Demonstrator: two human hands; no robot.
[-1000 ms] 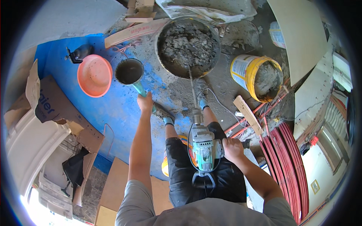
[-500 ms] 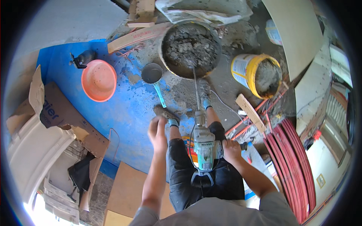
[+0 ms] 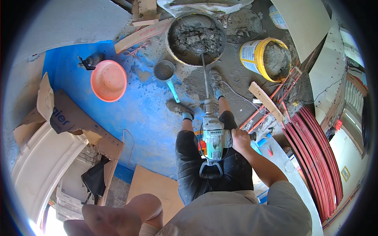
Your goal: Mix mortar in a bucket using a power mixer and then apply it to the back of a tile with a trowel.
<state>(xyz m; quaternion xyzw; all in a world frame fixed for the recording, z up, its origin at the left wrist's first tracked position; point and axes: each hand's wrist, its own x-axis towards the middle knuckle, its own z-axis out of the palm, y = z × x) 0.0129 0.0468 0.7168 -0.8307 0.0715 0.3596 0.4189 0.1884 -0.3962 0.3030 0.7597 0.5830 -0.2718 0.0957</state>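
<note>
My right hand is wrapped round the side handle of a pale green and grey electric mixing drill. The drill rests upright between my thighs, its rear loop handle free. From it a long metal shaft runs into grey, lumpy mortar in a round tub; the shaft's end is buried. My left hand is raised close at the lower left, off the drill, its fingers unclear. Beside my left shoe lies a dipper with a turquoise handle.
A yellow bucket of grey material leans at the right of the tub. An orange basin stands on the blue floor, left. A wooden board, red pipes and a power cord lie right of my feet. Torn cardboard stands at left.
My left hand has moved from above my left knee back to the lower left, close to me. My right hand stays on the drill's side handle. The view has shifted slightly.
</note>
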